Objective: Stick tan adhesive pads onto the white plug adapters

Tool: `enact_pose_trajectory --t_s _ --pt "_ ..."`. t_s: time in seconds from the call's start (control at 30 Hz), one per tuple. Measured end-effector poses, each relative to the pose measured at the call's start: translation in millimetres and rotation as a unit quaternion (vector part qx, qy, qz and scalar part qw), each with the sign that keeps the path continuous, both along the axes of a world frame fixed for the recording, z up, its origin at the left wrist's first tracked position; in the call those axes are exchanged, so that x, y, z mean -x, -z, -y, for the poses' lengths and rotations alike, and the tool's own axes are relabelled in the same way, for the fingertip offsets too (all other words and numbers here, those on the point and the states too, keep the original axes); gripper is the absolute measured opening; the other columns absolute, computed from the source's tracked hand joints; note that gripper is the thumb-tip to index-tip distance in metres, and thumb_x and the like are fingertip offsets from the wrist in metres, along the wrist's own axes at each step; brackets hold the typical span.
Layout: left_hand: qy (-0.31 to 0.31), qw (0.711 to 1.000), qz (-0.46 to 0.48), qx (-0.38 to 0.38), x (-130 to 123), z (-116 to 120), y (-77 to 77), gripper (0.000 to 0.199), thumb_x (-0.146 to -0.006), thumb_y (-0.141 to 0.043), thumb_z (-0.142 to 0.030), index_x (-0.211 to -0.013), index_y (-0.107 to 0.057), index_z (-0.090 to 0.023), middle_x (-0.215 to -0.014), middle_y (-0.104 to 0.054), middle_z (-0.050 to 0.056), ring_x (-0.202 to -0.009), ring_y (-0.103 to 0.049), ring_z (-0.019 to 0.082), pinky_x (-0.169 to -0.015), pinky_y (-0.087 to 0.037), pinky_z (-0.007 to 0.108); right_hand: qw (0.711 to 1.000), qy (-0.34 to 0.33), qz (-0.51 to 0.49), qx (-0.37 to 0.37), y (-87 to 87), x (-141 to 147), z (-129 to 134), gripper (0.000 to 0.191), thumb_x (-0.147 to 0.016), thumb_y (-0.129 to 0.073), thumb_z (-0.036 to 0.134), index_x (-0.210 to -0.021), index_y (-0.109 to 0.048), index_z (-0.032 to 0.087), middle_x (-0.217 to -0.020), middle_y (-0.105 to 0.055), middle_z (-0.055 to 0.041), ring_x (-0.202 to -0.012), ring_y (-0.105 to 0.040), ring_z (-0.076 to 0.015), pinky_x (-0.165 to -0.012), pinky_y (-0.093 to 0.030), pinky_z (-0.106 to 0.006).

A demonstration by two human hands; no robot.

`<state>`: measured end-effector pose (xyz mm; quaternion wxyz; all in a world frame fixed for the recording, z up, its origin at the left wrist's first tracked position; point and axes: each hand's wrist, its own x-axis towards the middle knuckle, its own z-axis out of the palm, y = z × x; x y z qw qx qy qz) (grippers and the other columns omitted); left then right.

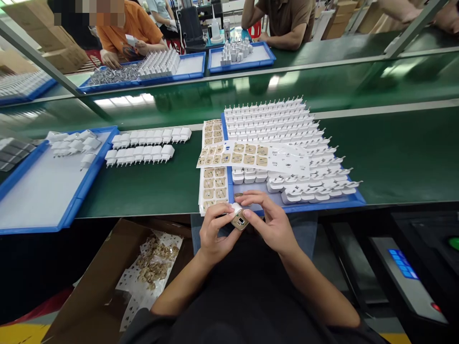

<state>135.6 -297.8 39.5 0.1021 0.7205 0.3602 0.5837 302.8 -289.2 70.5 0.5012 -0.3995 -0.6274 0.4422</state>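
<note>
A white plug-in charger [239, 219] is between my hands, just off the front edge of the bench. Its face toward me carries a tan sticker around a dark port. My left hand [217, 234] pinches it between thumb and fingers from the left. My right hand [270, 222] is closed on its right side, with the thumb pressing at the sticker's edge. A small brownish piece shows by my right fingertips; I cannot make out what it is. Just beyond, a sheet of tan stickers [250, 154], partly peeled, lies across rows of chargers [267, 125] in a blue tray [231, 184].
More sticker sheets [214, 184] lie under the tray's left edge. Two rows of chargers [141, 155] stand left, beside another blue tray [91, 179] with several chargers. A carton [89, 282] below holds peeled scraps. People sit across the green bench [387, 143] behind more trays.
</note>
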Motion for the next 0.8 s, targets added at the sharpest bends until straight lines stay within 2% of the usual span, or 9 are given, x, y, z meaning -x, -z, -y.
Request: enact_pose_trajectory --t_s 0.07,0.17,0.27,0.33,0.47,0.57,0.7,0.8 --pt "-0.003 1.0 -0.007 0.011 0 2 -0.4 0.044 -0.077 -0.079 -0.011 -0.115 -0.058 -0.023 -0.105 -0.066 0.006 -0.099 -0.069 0.02 -0.086 -0.06 0.039 0.995 0.029 0.06 -0.077 -2.9 -1 -2 0.006 -0.094 -0.062 0.022 -0.097 -0.066 0.026 -0.115 -0.07 -0.0057 -0.117 -0.06 -0.024 -0.103 -0.047 -0.045" --pt "-0.006 0.998 -0.001 0.056 3 3 1.0 0.04 -0.08 -0.078 -0.017 -0.115 -0.059 -0.022 -0.105 -0.067 0.007 -0.099 -0.069 0.021 -0.086 -0.06 0.038 0.971 0.038 0.115 -0.205 -5.3 -2 -2 0.01 -0.092 -0.061 0.016 -0.096 -0.063 0.025 -0.11 -0.069 -0.0071 -0.106 -0.062 -0.0242 -0.094 -0.051 -0.045" --pt "-0.018 0.994 0.014 0.104 7 3 3.5 0.037 -0.081 -0.078 -0.019 -0.113 -0.06 -0.021 -0.105 -0.067 0.008 -0.1 -0.068 0.022 -0.087 -0.059 0.038 0.961 0.026 0.116 -0.25 -4.3 -4 -1 0.012 -0.09 -0.062 0.014 -0.096 -0.062 0.025 -0.1 -0.068 -0.0058 -0.1 -0.062 -0.023 -0.089 -0.052 -0.042" --pt "-0.024 0.994 0.013 0.105 9 2 3.6 0.038 -0.079 -0.079 -0.019 -0.112 -0.06 -0.021 -0.105 -0.067 0.008 -0.099 -0.067 0.021 -0.086 -0.058 0.037 0.973 0.034 0.099 -0.205 -1.9 -5 -1 0.01 -0.091 -0.062 0.016 -0.096 -0.063 0.025 -0.099 -0.067 -0.0053 -0.098 -0.063 -0.0218 -0.09 -0.052 -0.041" --pt "-0.011 0.998 -0.008 0.063 10 2 -1.1 0.04 -0.079 -0.079 -0.017 -0.113 -0.059 -0.022 -0.103 -0.066 0.007 -0.096 -0.068 0.021 -0.085 -0.06 0.038 1.0 0.01 0.008 -0.027 3.2 3 -3 0.01 -0.093 -0.063 0.026 -0.103 -0.064 0.025 -0.107 -0.067 -0.0067 -0.105 -0.064 -0.0218 -0.089 -0.055 -0.038" --pt "0.003 1.0 -0.021 0.022 8 1 -4.4 0.039 -0.08 -0.077 -0.013 -0.113 -0.06 -0.024 -0.102 -0.066 0.005 -0.097 -0.068 0.02 -0.088 -0.061 0.042 0.995 -0.033 -0.075 0.053 5.4 12 -3 0.008 -0.092 -0.064 0.03 -0.096 -0.066 0.024 -0.105 -0.068 -0.0057 -0.107 -0.065 -0.0214 -0.09 -0.055 -0.036" --pt "0.014 0.999 -0.032 -0.012 8 0 -4.0 0.042 -0.079 -0.077 -0.009 -0.115 -0.061 -0.025 -0.103 -0.066 0.005 -0.097 -0.068 0.019 -0.09 -0.062 0.043 0.979 -0.039 -0.165 0.115 7.7 18 -2 0.004 -0.087 -0.069 0.029 -0.087 -0.069 0.025 -0.097 -0.07 -0.0026 -0.1 -0.067 -0.019 -0.09 -0.056 -0.034" --pt "0.018 0.999 -0.039 -0.018 10 1 -2.7 0.041 -0.08 -0.076 -0.011 -0.115 -0.06 -0.025 -0.103 -0.066 0.004 -0.097 -0.069 0.019 -0.09 -0.063 0.043 0.97 -0.043 -0.191 0.145 9.2 17 -3 0.006 -0.083 -0.072 0.03 -0.081 -0.071 0.024 -0.094 -0.072 -0.0025 -0.098 -0.067 -0.0201 -0.091 -0.056 -0.036"
